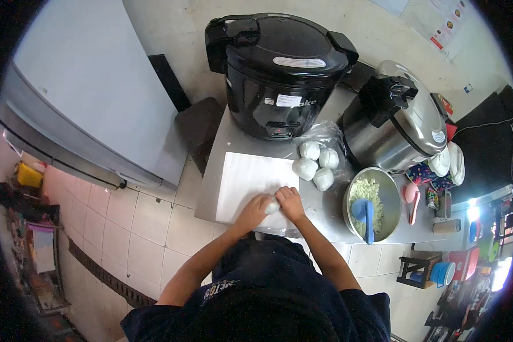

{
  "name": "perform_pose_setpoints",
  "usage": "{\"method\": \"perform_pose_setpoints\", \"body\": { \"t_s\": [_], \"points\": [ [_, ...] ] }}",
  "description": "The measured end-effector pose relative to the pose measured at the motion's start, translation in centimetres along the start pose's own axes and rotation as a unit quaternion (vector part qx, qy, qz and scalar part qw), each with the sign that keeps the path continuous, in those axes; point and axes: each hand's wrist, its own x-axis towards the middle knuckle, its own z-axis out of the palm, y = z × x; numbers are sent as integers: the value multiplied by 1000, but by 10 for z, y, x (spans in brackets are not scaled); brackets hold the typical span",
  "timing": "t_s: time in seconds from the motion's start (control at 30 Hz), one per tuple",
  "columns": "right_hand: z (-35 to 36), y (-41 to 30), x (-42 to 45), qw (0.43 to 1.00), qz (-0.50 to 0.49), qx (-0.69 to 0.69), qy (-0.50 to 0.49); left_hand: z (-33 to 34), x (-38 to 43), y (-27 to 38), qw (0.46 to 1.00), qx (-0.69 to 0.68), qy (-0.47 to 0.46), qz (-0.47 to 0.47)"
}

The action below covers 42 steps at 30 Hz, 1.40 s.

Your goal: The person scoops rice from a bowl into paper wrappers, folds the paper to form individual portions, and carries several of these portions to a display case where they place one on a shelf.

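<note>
Both my hands meet over the front edge of a white sheet (pixel 256 175) on a metal table (pixel 320 213). Between them is a pale, rounded wrapped bundle (pixel 272 206). My left hand (pixel 255 210) holds its left side; my right hand (pixel 290 202) presses its right side with bent fingers. Several similar white wrapped balls (pixel 305 168) stand just beyond the sheet's right edge, beside crumpled clear plastic (pixel 325 130). To the right, a steel bowl (pixel 394 205) holds pale green-white rice-like grains (pixel 370 192) and a blue scoop (pixel 363 210).
A large black rice cooker (pixel 282 77) stands at the back, a steel one (pixel 393 124) right of it. Farther right lie a pink ladle (pixel 414 205) and lidded containers (pixel 439 164). A white refrigerator-like cabinet (pixel 98 85) stands left; a dark stool (pixel 199 128) is beside the table.
</note>
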Motion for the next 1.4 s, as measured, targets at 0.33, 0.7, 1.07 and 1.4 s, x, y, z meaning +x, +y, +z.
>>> {"method": "perform_pose_setpoints", "body": {
  "t_s": [0.33,0.7,1.07,1.4],
  "points": [
    [-28,9,26,932,308,44,188,-13,88,-27,969,-140,-204,-10],
    [-104,-36,-83,923,315,45,215,-1,97,22,986,87,-133,43],
    [-169,56,-173,814,548,-188,41,0,98,0,992,90,-92,-15],
    [-177,63,-174,792,580,-183,-51,35,190,5,988,45,70,-129]
  ]
}}
